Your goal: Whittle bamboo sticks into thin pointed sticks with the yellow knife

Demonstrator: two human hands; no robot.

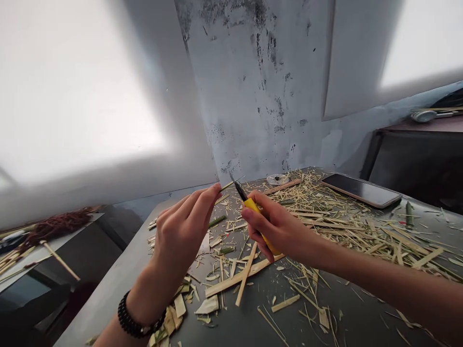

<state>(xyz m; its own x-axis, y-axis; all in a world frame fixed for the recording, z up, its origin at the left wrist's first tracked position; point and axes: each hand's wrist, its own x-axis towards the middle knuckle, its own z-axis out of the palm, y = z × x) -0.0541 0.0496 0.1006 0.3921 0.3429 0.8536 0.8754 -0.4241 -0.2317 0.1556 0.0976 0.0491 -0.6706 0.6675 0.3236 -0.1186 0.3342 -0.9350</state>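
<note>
In the head view my left hand (184,224), with a black bead bracelet at the wrist, pinches a thin strip of bamboo (226,186). The strip's free end sticks out to the right past my fingertips. My right hand (269,224) is wrapped round the yellow handle of a utility knife (254,206). Its blade points up and left, close by the strip's end; whether the two touch I cannot tell. Beneath both hands lie bamboo shavings and flat split pieces, among them a long slat (231,283) with a shorter one across it.
A smartphone (361,189) lies at the table's back right, beside a heap of shavings (311,193). A clear round object (278,180) sits near the back edge. Stained wall (249,96) rises behind. Dark reddish strands (60,231) cover a side surface at left.
</note>
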